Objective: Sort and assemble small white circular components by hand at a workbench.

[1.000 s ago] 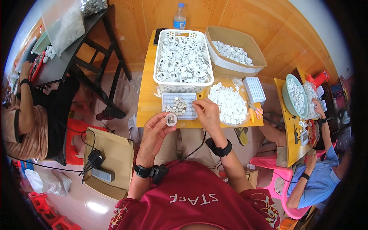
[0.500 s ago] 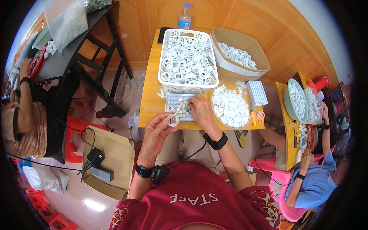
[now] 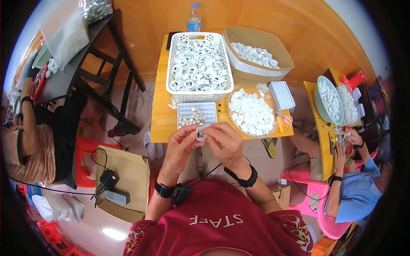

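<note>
My left hand (image 3: pixel 181 146) pinches a small round white plastic housing (image 3: pixel 200 134) between thumb and fingertips, just off the table's front edge. From the other side my right hand (image 3: pixel 227 145) meets it, fingers closed at the housing; anything between those fingertips is hidden. Right behind both hands lies a shallow white tray (image 3: pixel 209 109) with rows of round pockets. Loose silver button cells (image 3: pixel 197 115) are scattered on it. A round tub (image 3: pixel 231 112) heaped with small white plastic pieces (image 3: pixel 252 113) stands to the right of the tray.
Behind the tray is a white basket (image 3: pixel 200 96) full of round white housings, beside a cardboard box (image 3: pixel 260 76) of white parts. Pink-handled scissors (image 3: pixel 287 121) and a white pocketed block (image 3: pixel 282 96) lie at right. Co-workers sit left and right.
My right hand has left the button cells in the tray and come to the housing in my left hand. The left hand has shifted slightly right. The whole view has shifted a little.
</note>
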### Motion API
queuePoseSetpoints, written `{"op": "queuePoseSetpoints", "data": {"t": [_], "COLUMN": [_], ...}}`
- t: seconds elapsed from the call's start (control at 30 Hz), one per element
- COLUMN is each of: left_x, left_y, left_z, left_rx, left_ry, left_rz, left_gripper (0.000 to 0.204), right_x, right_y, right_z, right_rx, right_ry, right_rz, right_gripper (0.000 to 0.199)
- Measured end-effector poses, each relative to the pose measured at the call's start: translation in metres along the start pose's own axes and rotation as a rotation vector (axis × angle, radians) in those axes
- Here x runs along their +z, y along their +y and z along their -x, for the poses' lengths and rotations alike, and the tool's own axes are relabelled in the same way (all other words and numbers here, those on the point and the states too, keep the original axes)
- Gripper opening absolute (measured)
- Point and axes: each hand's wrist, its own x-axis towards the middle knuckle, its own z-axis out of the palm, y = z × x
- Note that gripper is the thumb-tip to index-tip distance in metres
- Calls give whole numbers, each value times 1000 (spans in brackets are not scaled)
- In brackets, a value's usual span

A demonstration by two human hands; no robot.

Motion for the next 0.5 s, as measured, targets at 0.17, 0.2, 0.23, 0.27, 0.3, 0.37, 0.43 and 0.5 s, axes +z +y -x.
{"op": "queuePoseSetpoints", "data": {"t": [0.17,0.2,0.23,0.27,0.3,0.37,0.43,0.5], "left_x": [9,10,11,11,11,13,15,16], "left_y": [-4,-5,-6,-6,-7,-8,-8,-8], "left_z": [-1,0,0,0,0,0,0,0], "left_rx": [-12,-15,-18,-20,-21,-15,-23,-32], "left_ry": [-2,-5,-1,4,3,23,28,31], "left_rz": [-42,-46,-57,-67,-71,-146,-179,-210], "left_gripper": [19,19,19,19,19,19,19,20], "right_x": [-8,-10,-11,-12,-13,-17,-20,-23], "right_y": [1,1,2,2,1,0,2,3], "right_z": [4,5,6,6,7,7,7,6], "right_rx": [-152,-150,-161,-173,-172,-158,-136,-113], "right_ry": [-9,-4,-15,-27,-23,-104,-115,-126], "right_rz": [90,91,93,93,92,116,105,95], "right_gripper": [24,24,23,22,22,19,17,16]}}
